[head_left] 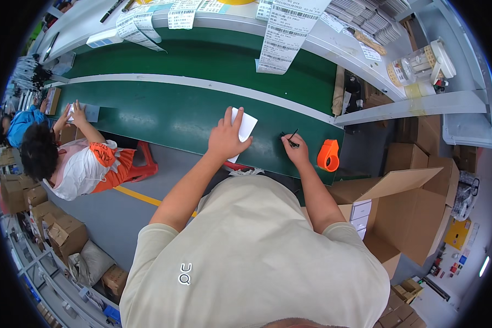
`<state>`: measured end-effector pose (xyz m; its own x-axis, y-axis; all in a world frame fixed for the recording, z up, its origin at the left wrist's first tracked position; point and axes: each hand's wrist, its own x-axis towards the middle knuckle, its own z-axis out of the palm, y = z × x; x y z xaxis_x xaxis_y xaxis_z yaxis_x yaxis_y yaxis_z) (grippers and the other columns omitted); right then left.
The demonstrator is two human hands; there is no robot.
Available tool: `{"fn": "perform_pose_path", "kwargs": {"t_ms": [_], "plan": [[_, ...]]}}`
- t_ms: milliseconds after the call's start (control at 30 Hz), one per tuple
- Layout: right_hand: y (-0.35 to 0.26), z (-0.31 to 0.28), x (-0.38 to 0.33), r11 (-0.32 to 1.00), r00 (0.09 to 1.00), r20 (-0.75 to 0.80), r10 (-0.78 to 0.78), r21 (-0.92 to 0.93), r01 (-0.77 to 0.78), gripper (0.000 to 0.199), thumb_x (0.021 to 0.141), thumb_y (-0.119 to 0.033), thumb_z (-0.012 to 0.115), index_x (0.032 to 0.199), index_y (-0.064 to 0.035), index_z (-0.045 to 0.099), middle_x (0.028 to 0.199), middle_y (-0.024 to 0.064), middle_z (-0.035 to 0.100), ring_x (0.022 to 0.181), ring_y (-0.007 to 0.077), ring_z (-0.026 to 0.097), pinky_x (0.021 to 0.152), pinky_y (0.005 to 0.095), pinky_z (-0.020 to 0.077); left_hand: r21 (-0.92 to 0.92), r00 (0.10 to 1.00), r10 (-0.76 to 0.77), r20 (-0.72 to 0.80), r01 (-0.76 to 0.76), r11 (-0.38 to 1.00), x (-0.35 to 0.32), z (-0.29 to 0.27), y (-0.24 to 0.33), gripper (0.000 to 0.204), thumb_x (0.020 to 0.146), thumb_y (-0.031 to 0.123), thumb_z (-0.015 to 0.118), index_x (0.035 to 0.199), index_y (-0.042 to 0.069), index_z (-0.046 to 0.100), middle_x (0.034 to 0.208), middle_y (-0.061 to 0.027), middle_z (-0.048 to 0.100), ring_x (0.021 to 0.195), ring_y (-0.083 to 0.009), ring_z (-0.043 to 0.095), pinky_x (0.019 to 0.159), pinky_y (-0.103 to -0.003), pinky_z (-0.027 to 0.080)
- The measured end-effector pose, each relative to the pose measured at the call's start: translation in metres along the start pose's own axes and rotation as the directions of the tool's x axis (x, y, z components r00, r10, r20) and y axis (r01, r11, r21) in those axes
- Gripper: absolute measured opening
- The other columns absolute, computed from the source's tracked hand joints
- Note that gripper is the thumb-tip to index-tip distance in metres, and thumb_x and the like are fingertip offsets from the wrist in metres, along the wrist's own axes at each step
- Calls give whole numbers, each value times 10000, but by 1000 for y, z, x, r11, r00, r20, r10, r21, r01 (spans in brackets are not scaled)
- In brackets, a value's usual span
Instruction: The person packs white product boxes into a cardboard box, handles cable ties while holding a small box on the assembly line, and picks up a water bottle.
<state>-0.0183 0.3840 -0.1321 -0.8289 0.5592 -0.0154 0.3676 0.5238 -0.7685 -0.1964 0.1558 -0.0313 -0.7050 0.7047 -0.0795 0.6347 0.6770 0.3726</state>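
My left hand (227, 136) is placed over a flat white piece (247, 127), perhaps a small box, with its fingers along the left side and its thumb at the right. A bit of white also shows below the palm. My right hand (296, 150) is closed round a slim black pen (293, 143), held just above the green work surface (180, 112). To the right of that hand stands an orange tape dispenser (328, 155).
An open carton (399, 205) with white boxes (361, 213) stands at my right. Label strips (287, 38) hang from the shelf (213, 24) ahead. A co-worker (85, 158) sits at the left by a red stool (142, 163). A clear jar (421, 63) lies at the right shelf end.
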Motion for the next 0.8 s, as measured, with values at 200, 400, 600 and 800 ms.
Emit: {"fn": "perform_pose_path", "kwargs": {"t_ms": [200, 400, 600, 800], "plan": [[-5, 3, -1, 996, 995, -87, -52, 72, 58, 203, 939, -273, 696, 910, -72, 689, 824, 93, 673, 760, 298, 652, 722, 331, 524, 2, 1000, -1, 2, 1, 1000, 0, 2, 1, 932, 772, 482, 728, 1544, 120, 353, 1489, -249, 391, 1084, -404, 620, 816, -470, 568], [-11, -4, 2, 990, 995, -6, 97, -103, -97, 212, 938, -288, 698, 911, -82, 657, 759, 89, 664, 713, 292, 657, 673, 355, 519, 7, 1000, 14, -24, -14, 1000, 0, 4, 0, 933, 771, 484, 727, 1543, 118, 351, 1487, -249, 390, 1063, -399, 622, 795, -471, 569], [-6, -1, 0, 994, 996, 58, 68, -92, -62, 220, 944, -292, 688, 896, -78, 670, 789, 89, 666, 737, 294, 665, 675, 366, 517, 24, 998, 33, -56, -32, 999, 0, 5, -1, 926, 771, 488, 721, 1535, 113, 356, 1478, -247, 389, 1006, -388, 629, 747, -466, 574], [-2, -1, 1, 990, 997, 48, -53, -128, 59, 257, 959, -292, 664, 864, -55, 698, 880, 88, 674, 794, 306, 666, 705, 373, 518, 18, 997, 42, -68, -41, 999, -1, 8, -1, 927, 771, 490, 722, 1535, 112, 357, 1478, -249, 389, 1002, -387, 630, 749, -464, 574]]}}
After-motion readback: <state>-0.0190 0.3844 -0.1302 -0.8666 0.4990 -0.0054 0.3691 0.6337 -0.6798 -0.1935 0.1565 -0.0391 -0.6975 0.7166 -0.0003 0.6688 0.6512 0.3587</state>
